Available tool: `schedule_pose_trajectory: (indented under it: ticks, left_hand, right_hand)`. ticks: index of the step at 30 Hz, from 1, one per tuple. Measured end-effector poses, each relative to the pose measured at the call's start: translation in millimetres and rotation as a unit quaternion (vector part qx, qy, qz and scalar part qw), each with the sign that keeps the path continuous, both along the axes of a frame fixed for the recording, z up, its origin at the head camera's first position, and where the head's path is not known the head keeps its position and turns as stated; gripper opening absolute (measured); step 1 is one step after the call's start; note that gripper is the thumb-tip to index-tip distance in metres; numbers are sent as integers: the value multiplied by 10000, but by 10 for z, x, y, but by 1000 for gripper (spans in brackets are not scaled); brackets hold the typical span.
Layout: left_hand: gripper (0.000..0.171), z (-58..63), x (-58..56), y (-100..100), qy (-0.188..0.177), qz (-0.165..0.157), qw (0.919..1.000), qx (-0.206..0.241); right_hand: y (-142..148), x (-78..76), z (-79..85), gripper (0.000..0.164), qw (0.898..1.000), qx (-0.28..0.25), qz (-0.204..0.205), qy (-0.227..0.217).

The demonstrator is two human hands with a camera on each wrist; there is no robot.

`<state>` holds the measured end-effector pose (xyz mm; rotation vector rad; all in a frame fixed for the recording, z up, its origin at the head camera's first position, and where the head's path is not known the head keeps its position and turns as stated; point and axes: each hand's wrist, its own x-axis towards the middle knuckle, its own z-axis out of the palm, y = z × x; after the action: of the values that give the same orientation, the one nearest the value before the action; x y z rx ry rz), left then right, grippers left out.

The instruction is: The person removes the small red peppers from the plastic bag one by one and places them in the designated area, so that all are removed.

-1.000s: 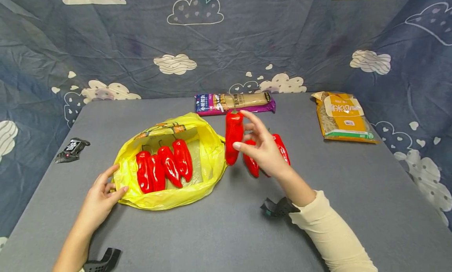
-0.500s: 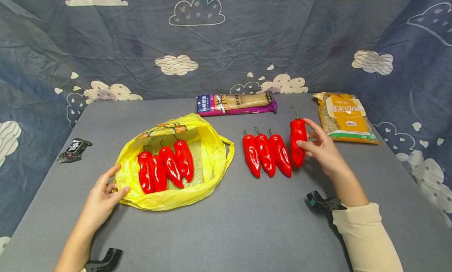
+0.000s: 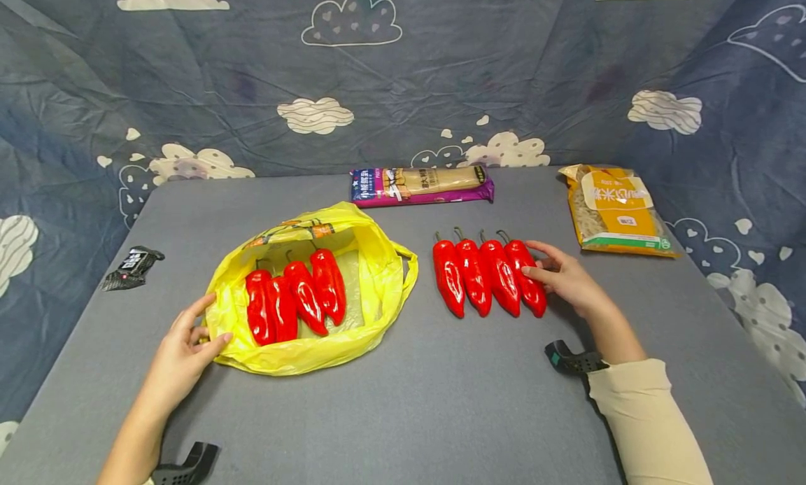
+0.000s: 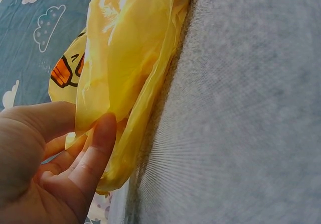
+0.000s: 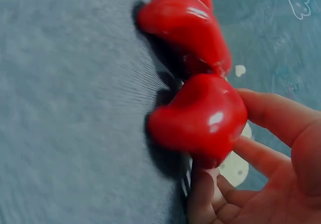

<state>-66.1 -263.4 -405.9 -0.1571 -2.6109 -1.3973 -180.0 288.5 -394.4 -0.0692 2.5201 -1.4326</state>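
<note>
Using the yellow bag (image 3: 283,360) as the landmark: the one that matters is the end red pepper (image 3: 531,291), off to the bag's right and farthest from it in a row of four on the surface (image 3: 378,418). The right hand (image 3: 569,282) is easily the nearer one, over on the side away from the bag, so the pepper lies bagward of that grip. Long axis runs roughly front to back, stem end away from the person, tip skewed a bit away from the bag. That grip is about as wide as the pepper, thumb and finger touching it; can't tell how firmly. The other three peppers (image 3: 474,278) lie nearly parallel between it and the bag. Left hand (image 3: 179,355) is well apart, pinching the bag's left edge, grip almost closed on thin plastic.
</note>
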Motion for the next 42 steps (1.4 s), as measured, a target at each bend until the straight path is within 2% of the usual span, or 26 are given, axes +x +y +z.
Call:
schedule_pose_trajectory:
  ticks: [5,9,12,17,22,27,31,35,42]
  left_hand:
    - [65,-18,-3,-9,-11,18,10000,33]
    - [63,0,2,-3,5,-10,10000,38]
    - [63,4,3,-2,10,-19,10000,28]
    - [64,-17,3,-2,12,-3,9999,106]
    - [65,-32,-5,-8,-35,-6,9999,168]
    - [64,-14,-4,-6,-96,1,9999,130]
    - [63,-4,0,-1,-125,-23,9998,149]
    - [63,-8,0,2,-124,-39,9998,121]
    - [64,-4,1,-1,-36,-42,9998,195]
  right_hand:
    - [-30,-2,-25,59,9997,155,-97,172]
    - [-49,4,18,61,9992,261,-130,270]
    - [-104,27,104,61,9984,237,-188,482]
    - [-356,114,348,61,9947,-31,-237,997]
    - [-756,198,559,61,9825,-611,79,1760]
    - [-1246,210,672,64,9631,-1255,735,2265]
    - [-1624,175,639,63,9545,-1421,1251,2302]
    - [-1946,133,517,62,9500,-1613,1658,2097]
    - [-2352,67,227,63,9510,-1590,2167,1529]
